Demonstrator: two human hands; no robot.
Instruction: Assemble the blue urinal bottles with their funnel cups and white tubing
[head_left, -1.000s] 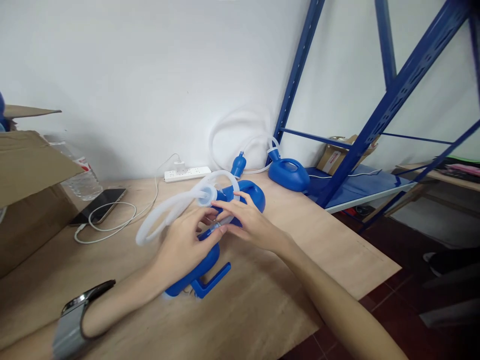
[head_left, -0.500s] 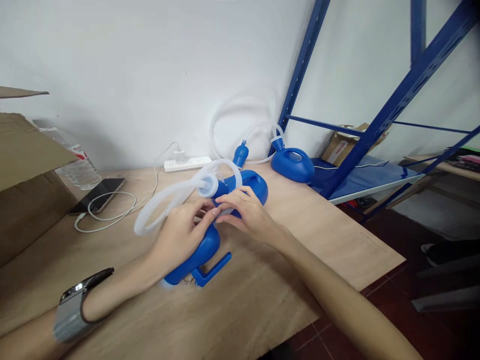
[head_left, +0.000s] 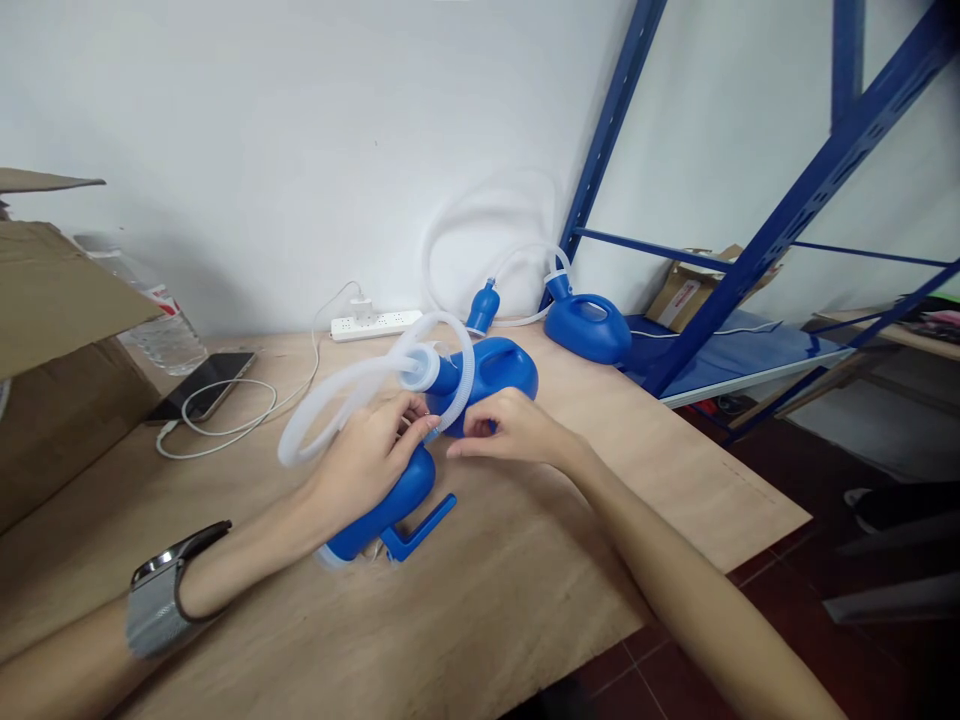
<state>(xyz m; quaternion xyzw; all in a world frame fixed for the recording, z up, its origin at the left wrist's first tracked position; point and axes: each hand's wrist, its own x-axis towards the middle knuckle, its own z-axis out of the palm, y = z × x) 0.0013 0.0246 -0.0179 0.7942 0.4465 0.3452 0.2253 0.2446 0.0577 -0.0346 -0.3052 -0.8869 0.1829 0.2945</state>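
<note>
My left hand [head_left: 367,450] is closed round the narrow neck of a blue plastic urinal receiver [head_left: 401,495], its thumb and fingers at the joint with a clear ribbed tube [head_left: 466,375]. A blue angled handle [head_left: 421,530] sticks out beside the receiver's wide lower end. To the right of the joint, my right hand [head_left: 506,428] is apart from the tube, fingers curled and thumb held away, with nothing seen in it. Behind it lies a blue urinal bottle [head_left: 499,370] on its side, a white cap [head_left: 420,368] on its mouth and the tube looping from it.
A second blue urinal bottle [head_left: 589,330] and its receiver [head_left: 484,308] stand near the wall. A power strip [head_left: 375,325], phone [head_left: 206,385], white cable [head_left: 225,433], water bottle [head_left: 169,335] and cardboard box [head_left: 67,300] are further left. A blue metal rack [head_left: 705,330] borders the wooden table [head_left: 675,460].
My right hand has let go of the tube joint and drawn back to the right, its fingers curling. My left hand still holds the receiver's neck, and the tube loop shifts slightly.
</note>
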